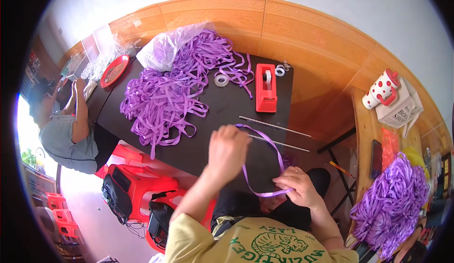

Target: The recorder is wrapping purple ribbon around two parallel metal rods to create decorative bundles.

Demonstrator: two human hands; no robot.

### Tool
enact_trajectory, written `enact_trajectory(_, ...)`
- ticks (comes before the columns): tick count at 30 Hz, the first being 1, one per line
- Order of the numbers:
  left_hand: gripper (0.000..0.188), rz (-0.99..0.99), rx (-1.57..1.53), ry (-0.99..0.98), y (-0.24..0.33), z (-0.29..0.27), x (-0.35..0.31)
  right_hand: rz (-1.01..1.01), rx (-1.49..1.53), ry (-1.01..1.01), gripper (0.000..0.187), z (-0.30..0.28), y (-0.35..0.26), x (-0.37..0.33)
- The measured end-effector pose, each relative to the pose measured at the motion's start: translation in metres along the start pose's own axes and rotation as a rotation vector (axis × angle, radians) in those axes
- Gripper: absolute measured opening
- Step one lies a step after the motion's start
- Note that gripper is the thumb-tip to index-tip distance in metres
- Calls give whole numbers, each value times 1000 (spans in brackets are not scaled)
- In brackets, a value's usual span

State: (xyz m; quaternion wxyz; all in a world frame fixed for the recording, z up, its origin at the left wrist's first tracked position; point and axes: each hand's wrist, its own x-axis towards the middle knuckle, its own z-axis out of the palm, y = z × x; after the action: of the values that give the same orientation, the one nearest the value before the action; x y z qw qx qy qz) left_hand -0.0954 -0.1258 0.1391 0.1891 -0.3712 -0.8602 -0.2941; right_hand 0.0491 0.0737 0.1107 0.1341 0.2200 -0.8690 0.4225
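A loop of narrow purple ribbon (250,187) hangs between my two hands above the near right corner of the dark table. My left hand (229,150) is closed at the loop's upper end, its fingertips partly turned out of sight. Lower and to the right, my right hand (300,187) pinches the ribbon between thumb and fingers. Two thin pale rods (279,127) lie past the loop and stick out over the table's right edge. Beyond them stands a red tape dispenser (266,90).
A big heap of purple ribbon (161,100) spills from a white plastic bag (163,50). Tape rolls (221,80) lie nearby. At right, a wooden bench (362,116) carries another ribbon heap (390,206) and a dotted tumbler (379,90). Red stools (135,187) and a co-worker (66,130) are at left.
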Motion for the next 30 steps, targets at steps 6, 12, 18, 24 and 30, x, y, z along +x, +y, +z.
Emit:
enact_trajectory(6,14,89,251,-268,-47,18,32,-33,-102,82,28,11,-5,-3)
enact_trajectory(12,6,133,163,-183,-53,17,33,-12,-172,-42,35,-3,-8,-17)
enact_trajectory(18,12,-37,-518,-255,40,-17,18,73,171,47,54,-62,-14,-28)
enact_trajectory(24,12,26,-731,-317,104,6,-1,6,27,368,45,-45,-26,-8)
enact_trajectory(30,17,-207,-942,-363,121,25,-8,0,29,494,26,-57,-16,-33)
